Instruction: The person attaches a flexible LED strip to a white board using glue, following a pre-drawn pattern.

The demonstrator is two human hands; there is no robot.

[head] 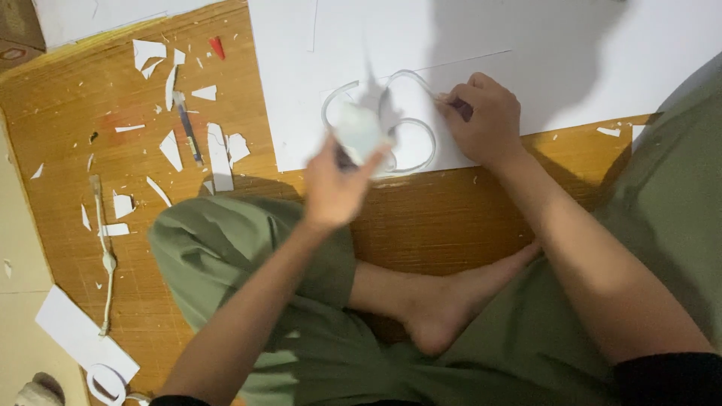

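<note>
Here, the left hand sits near the frame's centre, fingers clamped on a blurred pale object raised over the white sheet. At upper right, the right hand pinches a thin tool against the sheet's curved outline. Paper scraps litter the wooden board at left.

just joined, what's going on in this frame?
A person sits cross-legged on a woven mat over a large white sheet marked with curved loop outlines. The right hand rests on the sheet, pinching a thin tool at one outline; what kind of tool is unclear. The left hand is lifted above the sheet, holding a small pale object, blurred. White paper scraps and a craft knife lie on the mat to the left.
</note>
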